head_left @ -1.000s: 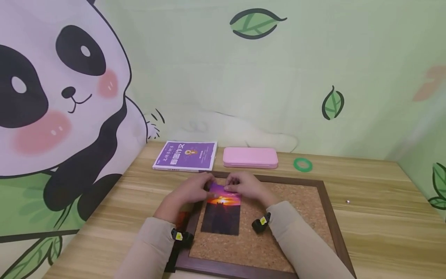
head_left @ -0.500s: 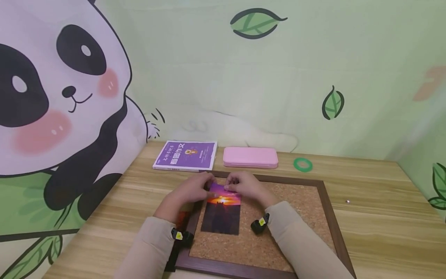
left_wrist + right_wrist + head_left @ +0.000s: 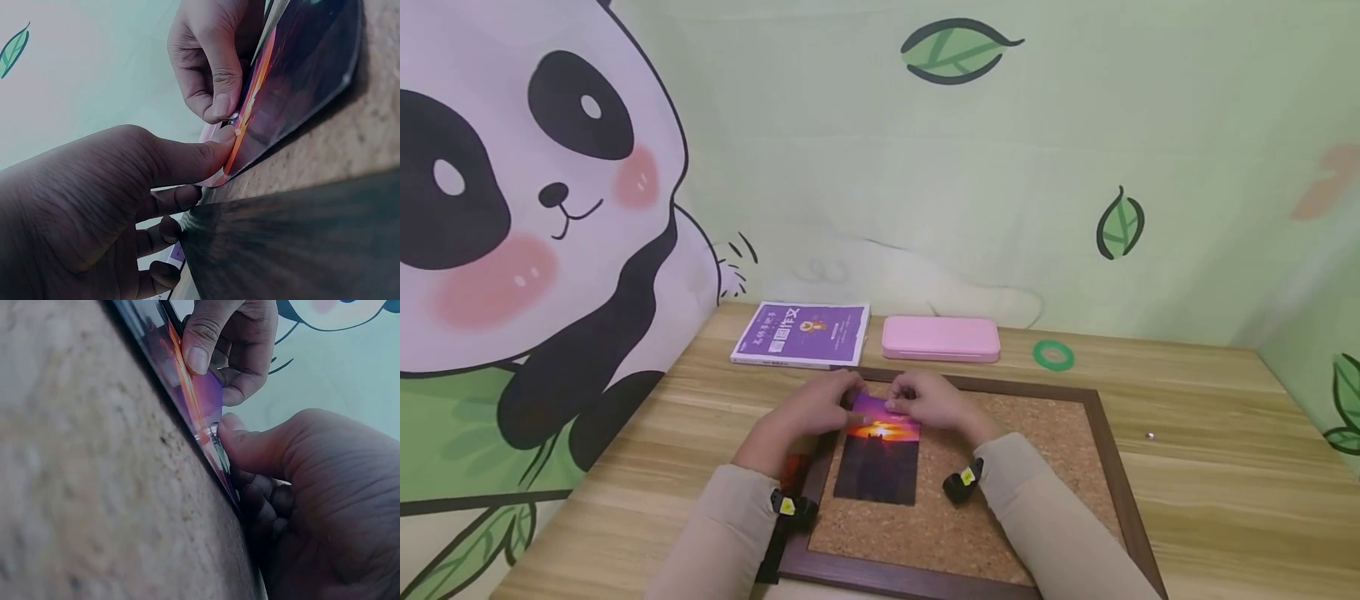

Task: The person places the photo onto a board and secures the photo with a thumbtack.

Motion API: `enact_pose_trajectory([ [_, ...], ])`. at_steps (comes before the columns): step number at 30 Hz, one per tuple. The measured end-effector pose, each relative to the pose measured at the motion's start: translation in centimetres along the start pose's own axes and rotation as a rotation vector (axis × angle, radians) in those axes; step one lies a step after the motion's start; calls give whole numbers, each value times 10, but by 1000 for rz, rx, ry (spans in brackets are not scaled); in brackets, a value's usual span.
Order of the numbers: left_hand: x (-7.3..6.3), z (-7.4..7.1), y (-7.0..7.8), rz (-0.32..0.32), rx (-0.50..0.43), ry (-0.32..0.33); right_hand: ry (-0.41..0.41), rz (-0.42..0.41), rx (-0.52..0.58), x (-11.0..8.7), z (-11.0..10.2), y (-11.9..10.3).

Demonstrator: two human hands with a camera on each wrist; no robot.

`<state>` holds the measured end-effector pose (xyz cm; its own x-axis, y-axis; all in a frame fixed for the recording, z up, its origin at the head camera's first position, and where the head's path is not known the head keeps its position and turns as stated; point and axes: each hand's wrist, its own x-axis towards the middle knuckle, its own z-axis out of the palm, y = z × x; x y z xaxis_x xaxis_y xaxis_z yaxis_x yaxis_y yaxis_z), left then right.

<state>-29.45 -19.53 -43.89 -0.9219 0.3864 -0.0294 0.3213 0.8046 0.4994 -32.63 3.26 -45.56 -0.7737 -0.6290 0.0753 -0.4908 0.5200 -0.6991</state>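
A sunset photo (image 3: 877, 467) lies on the left part of a cork board (image 3: 1000, 500) with a dark wooden frame. My left hand (image 3: 812, 404) holds the photo near its upper left, the thumb laid on the printed face and the fingers past its top edge. At the top edge, my right hand (image 3: 934, 404) pinches a small shiny pushpin (image 3: 214, 430) against the photo, thumb in front. The pin's point is hidden. In the left wrist view both thumbs are close together by the orange band of the photo (image 3: 312, 69).
Behind the board sit a purple book (image 3: 808, 333), a pink pencil case (image 3: 940, 338) and a green tape roll (image 3: 1053, 355). A tiny shiny object (image 3: 1150, 435) lies on the table right of the board. Dark and orange prints (image 3: 792, 475) show under the left wrist.
The head view has shifted very slightly. Both hands, the photo and the board stay in the same places.
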Motion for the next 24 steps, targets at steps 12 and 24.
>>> enact_pose_trajectory([
  [12,0,1,0,-8,-7,-7,78,136,34,0,4,-5],
  [24,0,2,1,-6,-16,-1,91,147,6,0,4,-7],
])
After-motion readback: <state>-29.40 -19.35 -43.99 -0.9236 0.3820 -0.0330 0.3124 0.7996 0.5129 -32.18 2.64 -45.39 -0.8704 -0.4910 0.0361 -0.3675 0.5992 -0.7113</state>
